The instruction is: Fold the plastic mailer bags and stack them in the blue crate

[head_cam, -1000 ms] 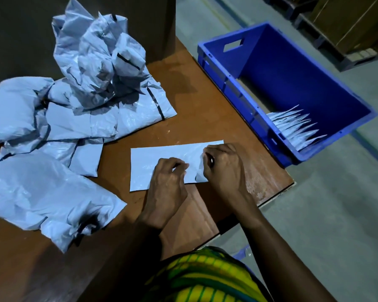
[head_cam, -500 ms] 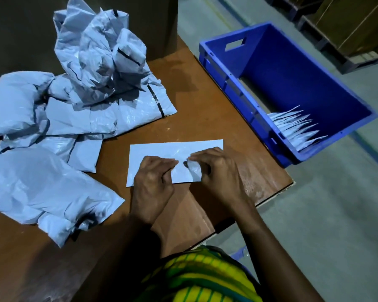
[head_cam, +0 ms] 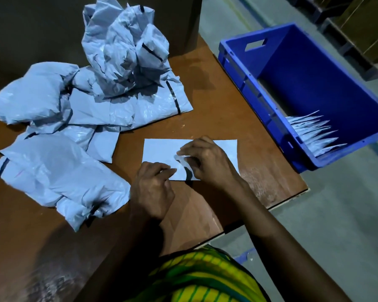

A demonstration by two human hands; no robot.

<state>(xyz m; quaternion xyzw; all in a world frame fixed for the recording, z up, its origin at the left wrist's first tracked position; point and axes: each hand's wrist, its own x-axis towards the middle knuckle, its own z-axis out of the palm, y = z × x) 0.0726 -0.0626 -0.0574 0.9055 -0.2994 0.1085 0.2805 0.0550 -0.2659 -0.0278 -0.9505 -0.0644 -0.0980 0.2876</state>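
Both hands have shifted leftward along the mailer point(head_cam: 159, 149) since the earlier frames; the right hand point(head_cam: 210, 164), previously over the strip's lower right corner, now sits nearer its middle, and that corner is exposed. The mailer itself holds the same place on the table point(head_cam: 216, 101).

Mailer: folded into a long flat strip, lying at the centre of the frame, near the table's right-hand edge.

Right hand: fingers curled, thumb and forefinger pinching a small raised flap of the mailer near the middle of the strip. The flap stands up from the surface; the rest of the strip lies flat.

Left hand point(head_cam: 153, 188): fingers curled, tips closed on the strip's near edge, just left of the raised flap. The two hands are close but not touching.

Pile point(head_cam: 85, 110): unfolded grey mailers, crumpled and overlapping, occupying the upper left and left of the frame, on the table. Its nearest edge lies just beside the left hand.

Crate point(head_cam: 314, 68): blue, at the upper right of the frame, beside the table's right edge, standing on the floor point(head_cam: 336, 214). A stack point(head_cam: 310, 131) of folded mailers rests in its lower end, corners pointing right.

Garment point(head_cam: 205, 280): yellow and green, at the bottom of the frame.
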